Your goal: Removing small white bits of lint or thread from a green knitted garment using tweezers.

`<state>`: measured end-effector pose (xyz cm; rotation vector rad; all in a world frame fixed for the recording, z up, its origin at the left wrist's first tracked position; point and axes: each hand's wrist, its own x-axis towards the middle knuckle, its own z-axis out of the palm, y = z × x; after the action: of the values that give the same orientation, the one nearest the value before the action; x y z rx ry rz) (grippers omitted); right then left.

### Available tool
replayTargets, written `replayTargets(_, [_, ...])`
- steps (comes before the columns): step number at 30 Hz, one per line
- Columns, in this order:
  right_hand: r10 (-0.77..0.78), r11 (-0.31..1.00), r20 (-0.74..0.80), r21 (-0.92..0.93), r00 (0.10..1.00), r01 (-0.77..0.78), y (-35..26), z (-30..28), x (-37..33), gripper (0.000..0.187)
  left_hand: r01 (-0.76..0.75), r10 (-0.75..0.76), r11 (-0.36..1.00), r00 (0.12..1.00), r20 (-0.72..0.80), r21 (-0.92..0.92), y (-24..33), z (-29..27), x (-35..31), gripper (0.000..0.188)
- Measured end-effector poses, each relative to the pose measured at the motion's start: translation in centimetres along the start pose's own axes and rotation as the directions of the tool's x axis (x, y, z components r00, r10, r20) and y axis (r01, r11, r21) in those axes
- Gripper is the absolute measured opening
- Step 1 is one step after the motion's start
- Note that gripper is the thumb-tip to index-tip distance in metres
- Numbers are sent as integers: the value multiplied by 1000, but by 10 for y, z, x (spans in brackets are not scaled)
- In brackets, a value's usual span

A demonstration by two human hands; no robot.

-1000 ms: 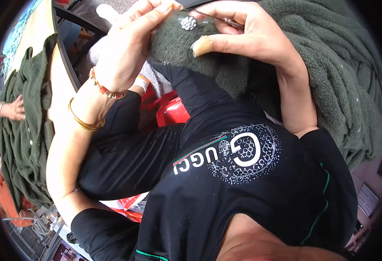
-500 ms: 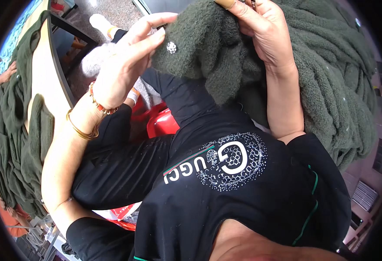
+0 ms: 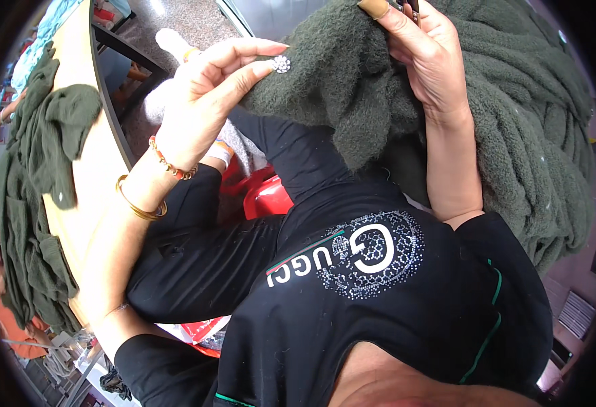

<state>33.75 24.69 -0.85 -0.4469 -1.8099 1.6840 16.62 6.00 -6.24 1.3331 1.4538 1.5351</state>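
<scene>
At far left, dark green knit garments (image 3: 30,197) lie piled on a pale wooden desk (image 3: 101,163). Next comes the left hand (image 3: 220,78), its thumb and forefinger nearly closed on the edge of a fuzzy green garment (image 3: 325,74), the thumb tip touching a sparkling round button (image 3: 281,64). The garment hangs between both hands, above the lap. The right hand (image 3: 427,51) curls its fingers around a slim dark tool (image 3: 415,9) (its kind is unclear), thumb against the cloth. Rightmost, more green fabric (image 3: 525,136) lies heaped.
</scene>
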Motion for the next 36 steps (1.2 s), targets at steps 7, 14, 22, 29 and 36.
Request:
replayTargets(7, [-61,992,139,-101,988,75,6,3,2,8,-109,99,992,986,-137,-67,-6,2,-5,17])
replayTargets(14, [92,994,357,-83,930,-66,7,11,0,24,-167,171,985,978,-120,46,-1,8,-6,13])
replayTargets(22, [-121,904,582,-269,804,331,23,7,3,30,-207,216,974,971,-103,92,5,4,-6,14])
replayTargets(29, [-137,849,670,-300,730,435,25,6,2,30,-145,148,988,988,-49,50,4,6,-10,14])
replayTargets(36, [-638,589,694,161,334,792,42,4,25,24,-102,106,991,993,-42,85,-6,-1,-10,15])
